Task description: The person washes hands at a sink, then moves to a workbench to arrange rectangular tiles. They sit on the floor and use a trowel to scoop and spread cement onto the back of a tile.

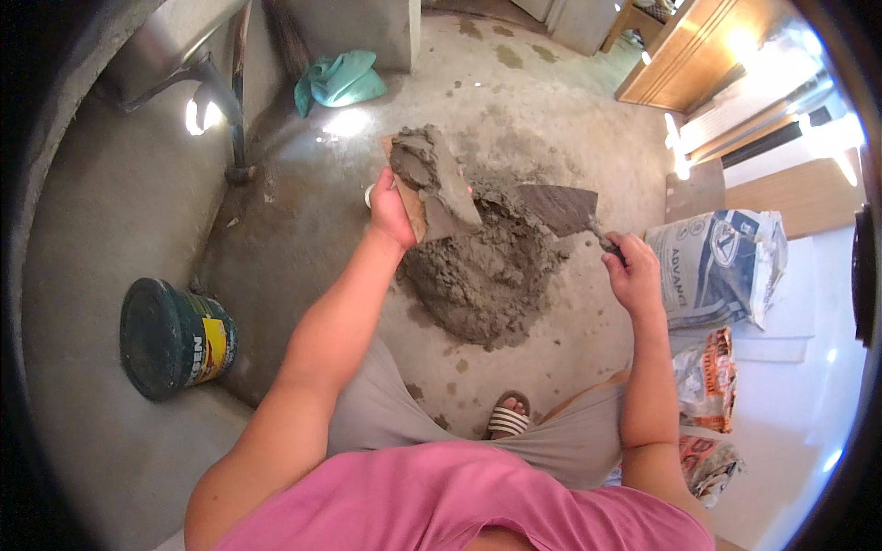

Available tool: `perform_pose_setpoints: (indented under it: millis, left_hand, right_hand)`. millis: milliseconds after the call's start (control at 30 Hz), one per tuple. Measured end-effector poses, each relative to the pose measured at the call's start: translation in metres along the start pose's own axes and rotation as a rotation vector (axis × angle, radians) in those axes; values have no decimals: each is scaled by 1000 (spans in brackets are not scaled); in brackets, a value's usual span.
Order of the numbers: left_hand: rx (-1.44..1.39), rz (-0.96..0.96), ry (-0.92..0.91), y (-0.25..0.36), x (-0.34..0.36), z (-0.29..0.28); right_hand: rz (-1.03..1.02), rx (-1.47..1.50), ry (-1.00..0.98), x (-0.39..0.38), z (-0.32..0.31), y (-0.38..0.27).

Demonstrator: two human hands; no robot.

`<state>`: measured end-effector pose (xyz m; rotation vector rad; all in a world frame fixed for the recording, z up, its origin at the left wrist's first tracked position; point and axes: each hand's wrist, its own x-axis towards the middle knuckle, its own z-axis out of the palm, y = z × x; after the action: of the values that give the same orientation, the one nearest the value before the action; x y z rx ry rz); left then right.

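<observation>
A heap of wet grey mortar (487, 275) lies on the concrete floor in front of me. Above its far left side, my left hand (393, 213) grips a flat board (415, 219) by its left edge. A lump of mortar (418, 158) sits on the board, and the board's underside is hidden. My right hand (634, 270) is closed round the handle of a trowel (559, 208), off the heap's right side. The trowel's dark, mortar-smeared blade points left, with its tip at the heap's far right edge.
A dark green bucket (152, 340) stands at the left. A teal plastic bag (342, 81) lies by the far wall, near a long-handled tool (239, 110). Cement bags (717, 266) line the right side, with wooden panels (698, 55) behind. My sandalled foot (508, 415) is near the heap.
</observation>
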<state>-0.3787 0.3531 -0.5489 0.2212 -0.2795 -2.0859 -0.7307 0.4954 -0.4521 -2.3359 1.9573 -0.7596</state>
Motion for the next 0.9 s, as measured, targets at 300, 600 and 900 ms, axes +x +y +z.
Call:
perform_pose_setpoints:
  millis: [300,600,900]
  left_hand:
    - [-61,-222,-38,-24,-24,23]
    - [19,-318,-123,-39,-38,30]
    - [82,-318,-123,-40,-41,32]
  right_hand:
    - [-268,-29,150,17,-2,-40]
    - [-82,-85,249,26,12,-28]
    - [-69,-99,92,21,40,-45]
